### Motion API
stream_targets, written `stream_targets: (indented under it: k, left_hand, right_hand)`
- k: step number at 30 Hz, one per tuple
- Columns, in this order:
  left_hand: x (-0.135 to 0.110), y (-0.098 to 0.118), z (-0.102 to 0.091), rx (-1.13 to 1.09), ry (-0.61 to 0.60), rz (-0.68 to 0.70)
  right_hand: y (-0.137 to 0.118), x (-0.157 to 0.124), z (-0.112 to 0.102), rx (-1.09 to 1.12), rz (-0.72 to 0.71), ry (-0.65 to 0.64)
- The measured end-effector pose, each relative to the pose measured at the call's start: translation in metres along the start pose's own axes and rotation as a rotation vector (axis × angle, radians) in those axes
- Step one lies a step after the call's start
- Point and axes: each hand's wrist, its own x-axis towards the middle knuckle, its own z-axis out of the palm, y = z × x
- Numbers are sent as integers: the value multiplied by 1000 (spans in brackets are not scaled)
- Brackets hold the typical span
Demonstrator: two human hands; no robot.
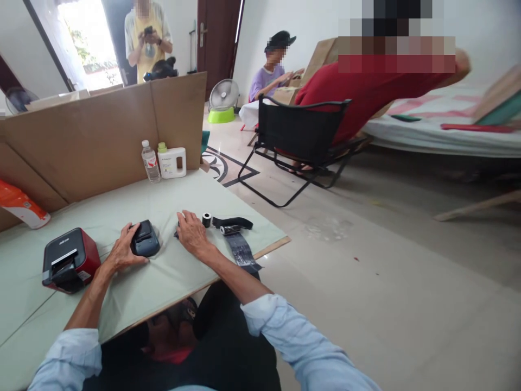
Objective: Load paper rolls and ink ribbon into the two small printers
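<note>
My left hand (121, 251) lies along the left side of a small dark portable printer (145, 239) on the cloth-covered table, fingers at its back edge and thumb at its front. To the right, my right hand (192, 233) rests low on the table with its fingers curled over a small dark thing, mostly hidden beneath them. Just past that hand stands a small black roll (207, 219) with a white core. Next to it lie a black ribbon strip (236, 222) and a second roll (229, 229), whose dark shiny film (242, 250) trails towards the table edge.
A red-and-black box-shaped machine (71, 259) stands at left. Behind are an orange-and-white package (24, 206), a water bottle (151, 162), a white jug (173, 163) and a cardboard screen (109, 141). A person in red sits on a black chair (301, 127); other people are farther back.
</note>
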Motion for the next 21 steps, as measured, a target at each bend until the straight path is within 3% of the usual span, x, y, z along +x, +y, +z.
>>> stream_targets:
  k: [3, 12, 17, 21]
  left_hand:
    - [2, 2, 0, -15, 35, 37]
    - [16, 13, -6, -13, 87, 75]
    - [56, 30, 6, -4, 119, 117]
    - [99, 44, 24, -41, 64, 110]
  right_hand:
    - [7, 2, -4, -46, 42, -88]
    - [19, 1, 4, -10, 94, -118]
    - [27, -10, 0, 100, 44, -48]
    - [36, -26, -1, 150, -8, -4]
